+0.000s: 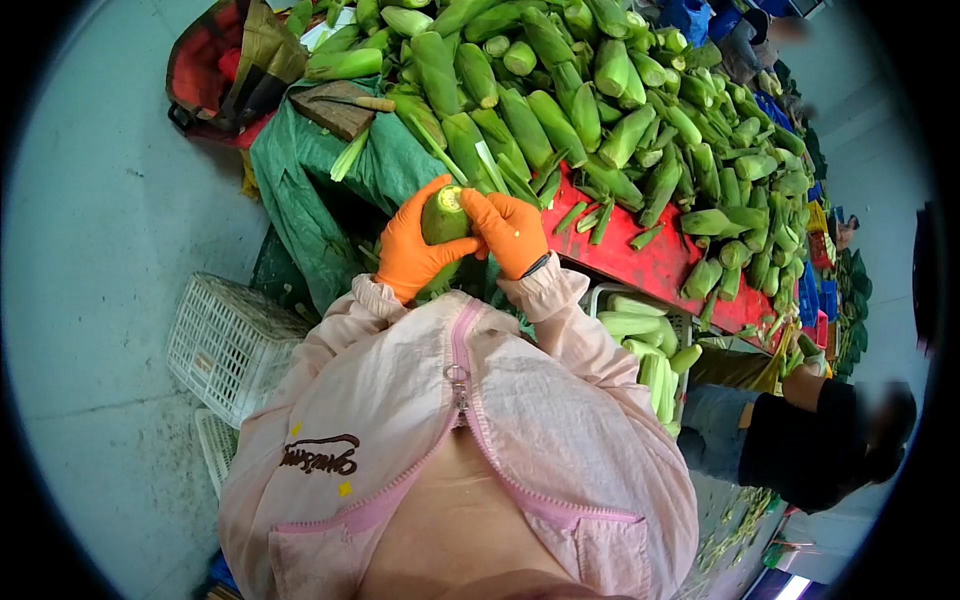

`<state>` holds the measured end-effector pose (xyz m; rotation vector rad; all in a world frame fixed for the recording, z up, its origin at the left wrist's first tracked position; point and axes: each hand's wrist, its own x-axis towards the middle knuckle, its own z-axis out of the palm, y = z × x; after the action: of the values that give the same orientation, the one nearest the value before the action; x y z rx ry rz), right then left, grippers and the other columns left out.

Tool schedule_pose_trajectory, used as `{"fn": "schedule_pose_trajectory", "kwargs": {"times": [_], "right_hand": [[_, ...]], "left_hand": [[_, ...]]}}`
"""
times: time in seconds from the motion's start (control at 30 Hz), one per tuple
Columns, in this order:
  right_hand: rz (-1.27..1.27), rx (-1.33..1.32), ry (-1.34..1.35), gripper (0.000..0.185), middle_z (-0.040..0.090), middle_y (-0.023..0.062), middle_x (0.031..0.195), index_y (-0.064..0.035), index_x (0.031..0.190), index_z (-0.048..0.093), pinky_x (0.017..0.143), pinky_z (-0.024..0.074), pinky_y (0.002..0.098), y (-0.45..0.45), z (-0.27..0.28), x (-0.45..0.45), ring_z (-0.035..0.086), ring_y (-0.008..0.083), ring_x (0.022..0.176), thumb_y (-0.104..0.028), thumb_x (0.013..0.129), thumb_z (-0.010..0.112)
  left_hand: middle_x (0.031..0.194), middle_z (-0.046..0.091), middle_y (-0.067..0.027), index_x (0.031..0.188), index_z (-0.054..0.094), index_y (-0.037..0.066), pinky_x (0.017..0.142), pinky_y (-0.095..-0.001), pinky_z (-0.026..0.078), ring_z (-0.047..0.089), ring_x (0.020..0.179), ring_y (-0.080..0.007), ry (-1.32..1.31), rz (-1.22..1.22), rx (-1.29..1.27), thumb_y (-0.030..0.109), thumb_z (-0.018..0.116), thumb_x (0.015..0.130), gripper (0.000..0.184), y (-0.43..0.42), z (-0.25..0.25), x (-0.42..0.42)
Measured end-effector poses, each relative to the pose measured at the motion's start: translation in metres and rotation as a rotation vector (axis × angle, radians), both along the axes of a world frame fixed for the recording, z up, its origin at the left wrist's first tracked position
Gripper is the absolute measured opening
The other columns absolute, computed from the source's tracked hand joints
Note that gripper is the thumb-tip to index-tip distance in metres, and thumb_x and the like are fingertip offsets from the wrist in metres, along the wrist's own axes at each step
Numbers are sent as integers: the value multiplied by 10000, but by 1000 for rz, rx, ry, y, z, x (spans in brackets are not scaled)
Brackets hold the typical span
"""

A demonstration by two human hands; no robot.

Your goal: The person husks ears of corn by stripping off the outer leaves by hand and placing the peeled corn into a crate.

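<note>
Two hands in orange gloves hold a green-husked ear of corn [436, 225] in front of a pale pink jacket [400, 400], just off the near edge of a red table [620, 250] heaped with corn. The left hand [412, 247] wraps the ear from its side, fingers curled around the husk and thumb across the near face; the right hand [512, 235] has its fingers bent close together against the ear's upper right, by the pale, cut-looking end, with no other thing visible in their hold

The work appears partway along. Paler, slimmer ears [655, 385] lie in a white crate [685, 328] below the table, seemingly finished, while the ear in hand wears much of its green husk and a large pile of green ears [530, 110] looks yet to be handled. Loose husk strips [598, 222] litter the table's edge. A wooden-handled knife [374, 103] rests on a wooden block [335, 118] atop green cloth [290, 170], apart from both hands, as a co-worker in black [800, 440] stands at right
</note>
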<state>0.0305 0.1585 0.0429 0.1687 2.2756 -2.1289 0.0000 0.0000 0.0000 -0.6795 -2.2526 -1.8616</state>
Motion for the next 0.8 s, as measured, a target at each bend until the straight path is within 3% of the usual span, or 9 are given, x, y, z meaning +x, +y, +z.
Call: {"fn": "schedule_pose_trajectory", "kwargs": {"times": [0.07,0.27,0.6,0.7,0.8], "right_hand": [[-19,-67,228,437,527,20,561,-26,650,565,412,354,248,-6,-2,1,465,84,439,-340,948,622],[-100,-165,306,436,500,8,549,-38,633,530,414,344,246,-18,-6,5,455,73,449,-315,960,610],[-159,-187,396,388,537,14,615,-36,674,555,434,374,226,-28,-2,3,481,72,468,-293,958,618],[-191,-182,286,368,561,29,625,-29,699,566,443,400,225,-28,6,6,514,87,479,-288,955,621],[-294,-449,179,318,582,71,617,-12,761,595,451,432,264,-23,8,8,562,148,501,-267,947,630]], "left_hand": [[1239,627,-93,1325,536,69,941,-309,478,615,1085,-183,-62,-47,148,245,907,630,807,0,0,-1],[1214,622,-47,1326,535,51,918,-271,472,585,1046,-121,-187,-146,399,194,897,661,770,3,9,4],[1142,617,-25,1329,505,12,898,-250,461,576,1016,-113,-448,-199,713,162,870,712,732,5,-1,6],[1147,622,-54,1312,504,-2,903,-263,460,587,1015,-135,-378,-230,676,202,833,764,671,3,2,3],[1232,588,-150,1371,427,-20,981,-374,456,581,1102,-243,-441,-317,824,434,679,875,717,-5,6,-8]]}}
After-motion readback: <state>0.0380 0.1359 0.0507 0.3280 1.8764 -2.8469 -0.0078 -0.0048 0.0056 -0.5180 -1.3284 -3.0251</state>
